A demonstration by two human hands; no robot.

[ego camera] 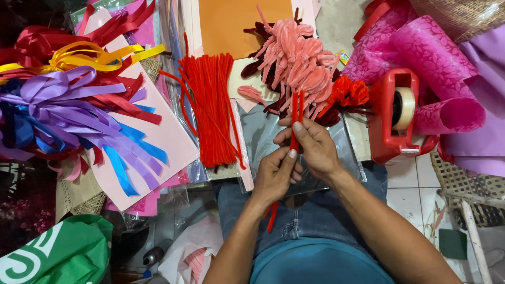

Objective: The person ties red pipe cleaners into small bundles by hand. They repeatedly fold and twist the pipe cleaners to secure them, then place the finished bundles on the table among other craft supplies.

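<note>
Centre of frame: both hands are on a pair of fuzzy red pipe cleaners (295, 113) held side by side, upright. Right hand (314, 144) is closed around the stems, index finger lying along them, tips sticking out above toward the top of the frame. Left hand (274, 173) pinches the same stems lower down, thumb pressed on them; the loose lower ends hang out below the left wrist over the blue jeans (310, 210).

Just left of the hands: a thick bundle of straight red pipe cleaners (210, 110) lying on clear plastic. Above the hands: a pile of pink pipe-cleaner flowers (297, 58) with dark maroon ones under it, and a small orange-red pipe-cleaner flower (350, 92) at its right edge. Right of that: a red plastic tape dispenser (392, 113) with a tape roll. Upper right: rolled magenta patterned wrapping sheets (426, 58). Left side: a heap of purple, blue, red and yellow ribbon bows (68, 105) on pink card. Lower left corner: a green bag (58, 252).
</note>
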